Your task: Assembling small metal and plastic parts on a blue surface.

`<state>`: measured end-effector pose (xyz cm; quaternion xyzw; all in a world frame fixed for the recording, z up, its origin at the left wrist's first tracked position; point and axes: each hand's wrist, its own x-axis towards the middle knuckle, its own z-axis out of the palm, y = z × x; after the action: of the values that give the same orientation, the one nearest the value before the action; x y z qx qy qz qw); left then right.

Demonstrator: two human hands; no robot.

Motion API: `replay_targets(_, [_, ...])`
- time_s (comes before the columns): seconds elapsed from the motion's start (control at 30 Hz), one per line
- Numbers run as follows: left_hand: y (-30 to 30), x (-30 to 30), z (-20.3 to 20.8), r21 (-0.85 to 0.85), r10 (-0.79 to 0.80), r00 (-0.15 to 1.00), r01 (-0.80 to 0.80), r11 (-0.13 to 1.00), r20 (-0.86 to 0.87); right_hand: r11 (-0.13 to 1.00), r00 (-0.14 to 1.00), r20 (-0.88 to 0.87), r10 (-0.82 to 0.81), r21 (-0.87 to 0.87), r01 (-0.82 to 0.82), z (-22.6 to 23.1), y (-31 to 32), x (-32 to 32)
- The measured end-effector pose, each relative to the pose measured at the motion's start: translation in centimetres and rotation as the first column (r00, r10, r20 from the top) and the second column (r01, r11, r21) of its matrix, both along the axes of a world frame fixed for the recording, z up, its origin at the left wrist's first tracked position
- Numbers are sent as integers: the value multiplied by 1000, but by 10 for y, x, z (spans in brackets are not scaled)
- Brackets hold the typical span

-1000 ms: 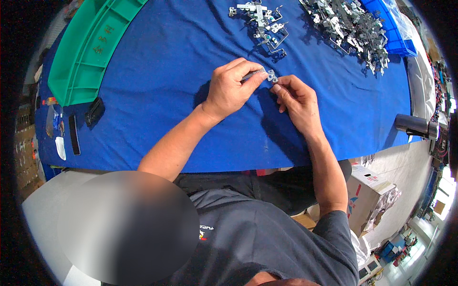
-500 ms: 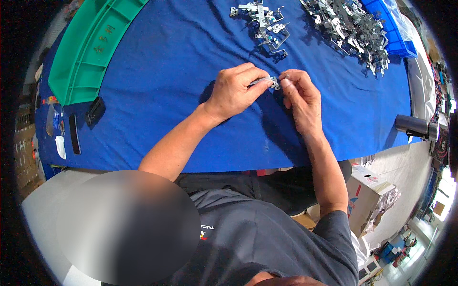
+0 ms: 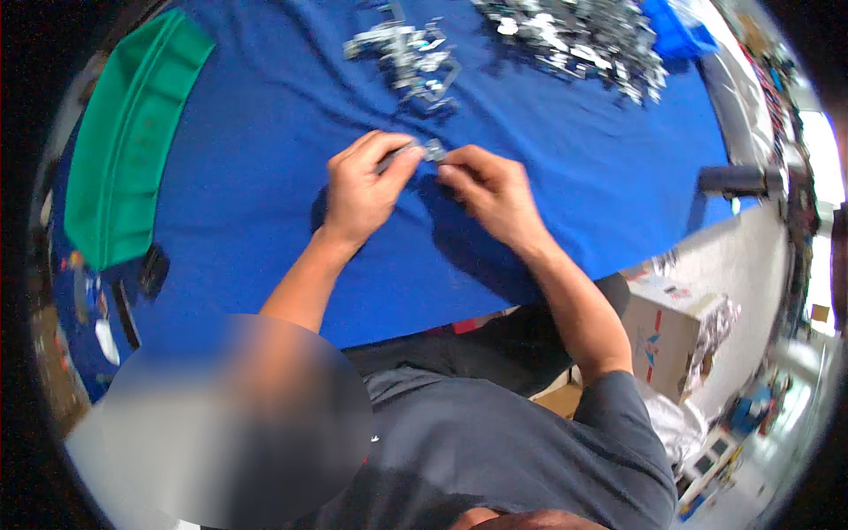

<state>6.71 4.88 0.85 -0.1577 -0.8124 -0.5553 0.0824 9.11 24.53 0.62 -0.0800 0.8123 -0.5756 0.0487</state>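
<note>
A small silvery metal bracket (image 3: 433, 150) is held just above the blue cloth, between my two hands. My left hand (image 3: 362, 187) is closed, with its thumb and fingers pinching the bracket's left side. On the other side my right hand (image 3: 496, 193) is closed too, its thumb and forefinger tips at the bracket's right end. The fingers cover part of the piece, and blur hides its finer shape. Beyond my hands lies a small group of similar metal brackets (image 3: 408, 58). Farther right is a larger heap of metal brackets (image 3: 590, 40).
A green plastic bin (image 3: 132, 146) stands at the left, with a black object (image 3: 154, 271) by its near end. At the far right is a blue bin (image 3: 676, 34). A dark cylinder (image 3: 740, 181) sits at the table's right edge, above a white carton (image 3: 664, 331).
The view has turned and shifted, so the table's contents sit elsewhere in the picture and look blurred. Both hands keep their hold on the bracket.
</note>
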Motion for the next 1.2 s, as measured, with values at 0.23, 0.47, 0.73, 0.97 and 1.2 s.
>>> replay_targets(0.23, [-5,7,2,-38,35,999,-34,999,36,999,999,-31,21,-45,-23,8,-6,-1])
replay_targets(0.47, [3,4,3,-75,-11,995,4,997,-95,985,999,28,-33,-171,37,-1,-6,0])
replay_targets(0.73, [4,5,-2,-118,-116,986,102,988,-117,966,989,15,-145,-215,145,2,-4,-1])
replay_targets(0.97, [-1,2,0,61,56,997,-53,997,-57,995,992,118,-34,-84,44,6,-4,0])
replay_targets(1.2, [1,3,-2,24,19,999,-18,1000,-28,999,992,120,-38,-33,42,9,-7,2])
